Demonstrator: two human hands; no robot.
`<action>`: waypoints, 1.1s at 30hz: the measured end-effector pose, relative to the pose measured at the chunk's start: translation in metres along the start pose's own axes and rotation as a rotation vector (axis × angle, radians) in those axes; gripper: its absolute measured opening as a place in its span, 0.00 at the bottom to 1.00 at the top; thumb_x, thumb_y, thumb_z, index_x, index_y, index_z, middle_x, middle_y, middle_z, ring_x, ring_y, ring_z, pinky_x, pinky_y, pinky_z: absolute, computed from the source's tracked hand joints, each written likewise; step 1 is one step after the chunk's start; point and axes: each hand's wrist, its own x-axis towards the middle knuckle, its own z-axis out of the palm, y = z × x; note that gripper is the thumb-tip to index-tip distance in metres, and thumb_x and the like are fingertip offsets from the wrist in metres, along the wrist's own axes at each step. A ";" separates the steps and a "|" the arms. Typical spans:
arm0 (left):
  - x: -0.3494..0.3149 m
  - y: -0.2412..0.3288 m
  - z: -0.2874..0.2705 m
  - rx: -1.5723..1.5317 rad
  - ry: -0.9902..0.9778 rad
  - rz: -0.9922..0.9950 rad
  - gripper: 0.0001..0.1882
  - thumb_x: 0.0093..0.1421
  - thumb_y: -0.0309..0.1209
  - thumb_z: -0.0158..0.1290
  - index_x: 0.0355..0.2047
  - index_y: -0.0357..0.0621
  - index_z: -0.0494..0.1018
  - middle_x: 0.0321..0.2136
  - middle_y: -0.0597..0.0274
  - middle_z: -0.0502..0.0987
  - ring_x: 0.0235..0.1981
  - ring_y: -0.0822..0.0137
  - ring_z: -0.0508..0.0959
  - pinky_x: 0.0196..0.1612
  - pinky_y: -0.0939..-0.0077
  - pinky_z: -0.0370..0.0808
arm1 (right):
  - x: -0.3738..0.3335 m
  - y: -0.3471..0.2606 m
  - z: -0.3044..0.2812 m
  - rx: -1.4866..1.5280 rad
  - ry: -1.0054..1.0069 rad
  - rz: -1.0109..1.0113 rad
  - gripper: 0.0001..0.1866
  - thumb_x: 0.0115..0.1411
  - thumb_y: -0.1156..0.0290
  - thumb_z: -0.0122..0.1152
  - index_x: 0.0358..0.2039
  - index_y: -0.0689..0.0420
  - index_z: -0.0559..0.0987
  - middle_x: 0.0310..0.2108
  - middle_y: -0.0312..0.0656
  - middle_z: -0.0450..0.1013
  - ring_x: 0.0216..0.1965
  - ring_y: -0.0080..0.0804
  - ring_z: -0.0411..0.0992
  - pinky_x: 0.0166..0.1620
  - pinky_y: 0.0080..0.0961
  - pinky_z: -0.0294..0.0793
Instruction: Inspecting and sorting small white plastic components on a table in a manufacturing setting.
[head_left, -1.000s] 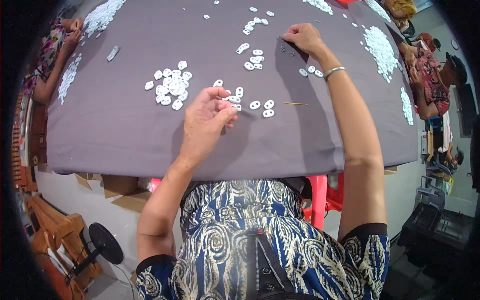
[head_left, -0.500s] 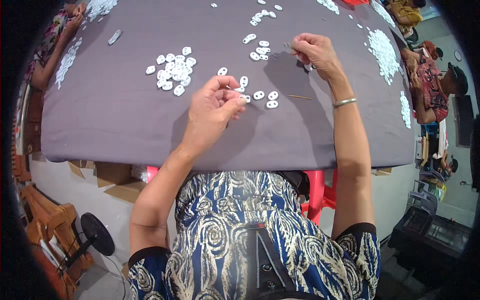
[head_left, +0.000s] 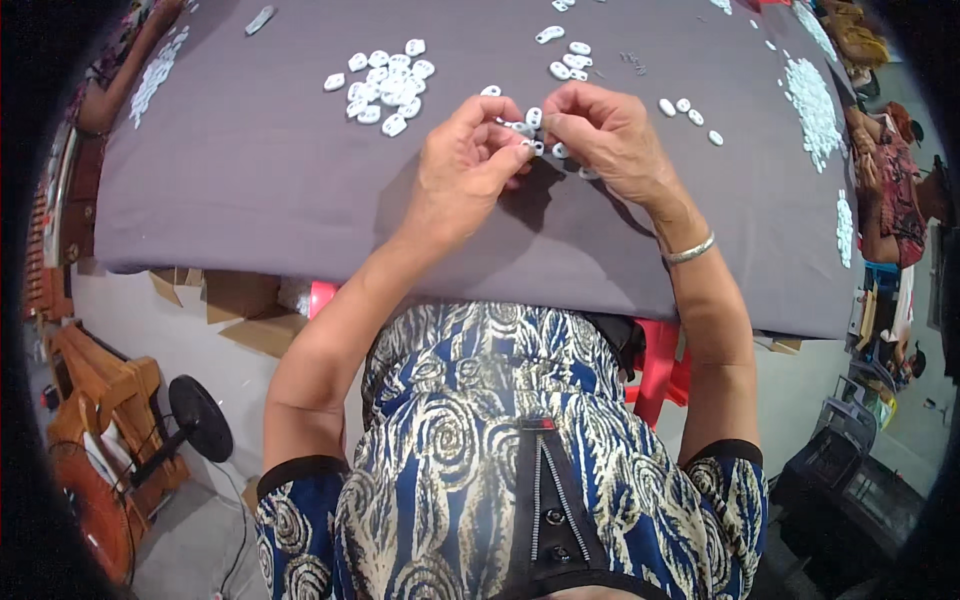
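Thumb and fingers of my left hand pinch a small white oval piece with dark holes. Right beside it, the fingers of my right hand are pinched together; whatever they hold is too small to make out. Several similar two-holed white pieces lie under and around the fingertips, partly hidden, one of them an oval piece between the hands. Past my right hand, tiny thin metal bits are scattered on the grey cloth.
A heap of white pieces lies left of my hands on the cloth-covered table. More loose pieces lie farther off, and a big pile at the right. Other people sit along both sides. A black fan stands at lower left.
My right hand has come down and left from the metal bits to meet my left hand. The view has shifted, so the table things appear higher and farther right.
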 end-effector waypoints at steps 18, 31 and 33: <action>0.001 -0.004 0.000 0.099 0.014 0.030 0.13 0.56 0.19 0.52 0.42 0.38 0.66 0.26 0.64 0.74 0.27 0.78 0.74 0.30 0.84 0.73 | -0.002 0.000 0.010 -0.086 0.007 0.015 0.08 0.59 0.69 0.57 0.32 0.62 0.77 0.23 0.27 0.69 0.26 0.12 0.63 0.29 0.13 0.64; 0.000 -0.007 -0.001 0.149 -0.005 0.039 0.16 0.58 0.19 0.52 0.46 0.37 0.66 0.29 0.66 0.74 0.29 0.78 0.73 0.31 0.86 0.73 | -0.001 0.007 0.009 -0.109 0.004 -0.016 0.08 0.58 0.68 0.57 0.31 0.60 0.78 0.17 0.27 0.68 0.16 0.11 0.63 0.17 0.11 0.62; 0.000 -0.007 -0.001 0.148 -0.007 0.037 0.16 0.58 0.19 0.52 0.46 0.37 0.66 0.29 0.65 0.74 0.29 0.78 0.74 0.31 0.86 0.73 | -0.001 0.007 0.010 -0.113 0.012 -0.011 0.08 0.58 0.68 0.57 0.31 0.60 0.78 0.17 0.28 0.68 0.16 0.11 0.63 0.16 0.11 0.62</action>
